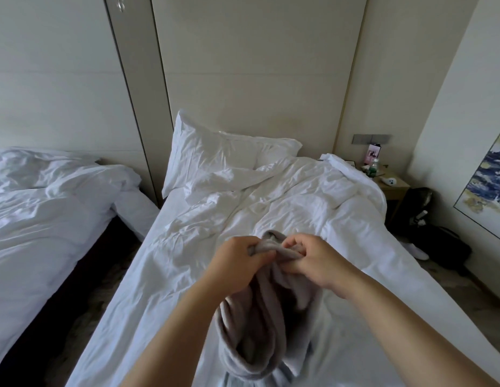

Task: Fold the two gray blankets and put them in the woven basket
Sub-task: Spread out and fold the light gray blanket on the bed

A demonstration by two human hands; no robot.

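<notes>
Gray fleece, one blanket in view — bunched and held up over the near end of the right-hand bed, long axis running from the hands down toward the camera, top edge pointing at the pillow, lower part sagging in a loose open loop near the bottom of the frame. Left hand with fingers curled closed around the top edge; right hand likewise closed, fingers pinching the same edge just beside the left — both hands nearly touching. Two hands, two bare forearms. Two beds: the one under the blanket, with rumpled white duvet and one pillow against the headboard panel; a second bed well apart on the left, also white and unmade, dark gap of floor between them. One bedside stand at the far right with small items too small to tell, dark bag on the floor beside it, one blue and gold painting on the right wall.
</notes>
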